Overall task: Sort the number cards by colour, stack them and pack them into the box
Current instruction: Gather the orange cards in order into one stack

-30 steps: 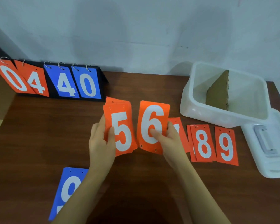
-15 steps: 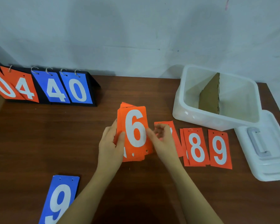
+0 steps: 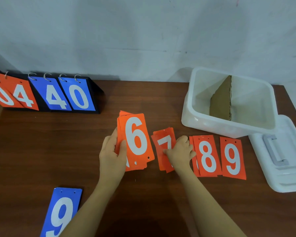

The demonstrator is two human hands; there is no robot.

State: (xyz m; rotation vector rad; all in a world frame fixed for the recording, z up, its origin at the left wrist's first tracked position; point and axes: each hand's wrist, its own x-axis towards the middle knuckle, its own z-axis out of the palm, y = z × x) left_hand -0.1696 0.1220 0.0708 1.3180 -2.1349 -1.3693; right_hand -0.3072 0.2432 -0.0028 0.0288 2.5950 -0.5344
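My left hand [image 3: 112,154] grips a stack of orange cards [image 3: 135,139] with a white 6 on top, held just above the table. My right hand [image 3: 180,152] lies on the orange 7 cards [image 3: 163,142] on the table, its fingers curled over their right edge. To the right lie the orange 8 cards [image 3: 207,156] and an orange 9 card [image 3: 232,159]. A blue 9 card [image 3: 61,212] lies near the front left. The open white box [image 3: 203,124] with a cardboard divider [image 3: 222,100] stands at the back right.
A black flip scoreboard [image 3: 96,93] stands at the back left and shows orange 0 4 and blue 4 0 on rings. The box's white lid [image 3: 284,161] lies right of the cards. The grey wall runs behind the brown table [image 3: 41,147].
The 6 card went from my right hand onto the stack in my left hand, covering the 5. My right hand then moved right onto the 7 cards.
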